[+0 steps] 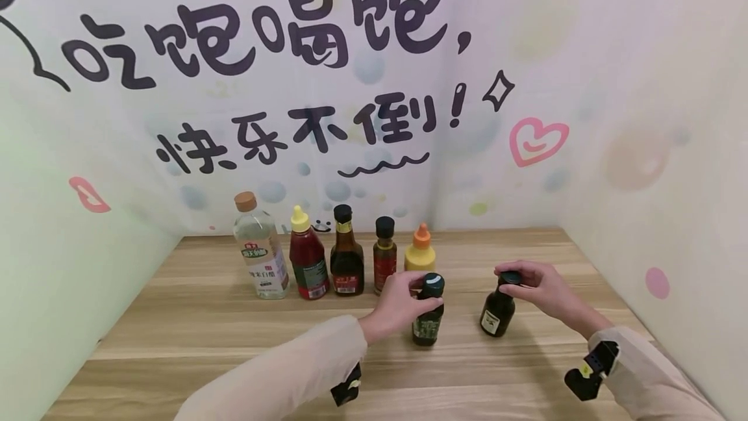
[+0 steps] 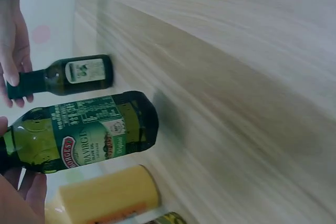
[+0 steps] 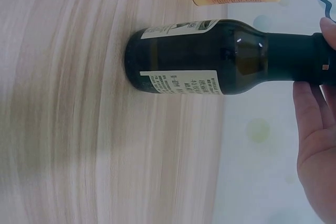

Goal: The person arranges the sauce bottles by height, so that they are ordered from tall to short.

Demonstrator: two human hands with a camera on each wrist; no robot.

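My left hand [image 1: 400,307] grips a green olive oil bottle [image 1: 427,328] near its dark cap, thumb and fingers on either side. In the left wrist view its label [image 2: 89,135] reads "extra virgin", and whether its base touches the table cannot be told. Off to the right, my right hand [image 1: 543,288] holds a small dark bottle [image 1: 498,312] by its capped neck. That bottle leans slightly in the head view, and pale labels [image 3: 184,82] show on its body in the right wrist view. A gap separates the two held bottles.
Behind my hands stands a row on the wooden table [image 1: 193,336]: a clear vinegar bottle [image 1: 263,265], a red squeeze bottle [image 1: 308,265], a dark sauce bottle [image 1: 347,258], a slim black-capped bottle [image 1: 384,255] and a yellow squeeze bottle [image 1: 419,256]. White printed walls enclose the table.
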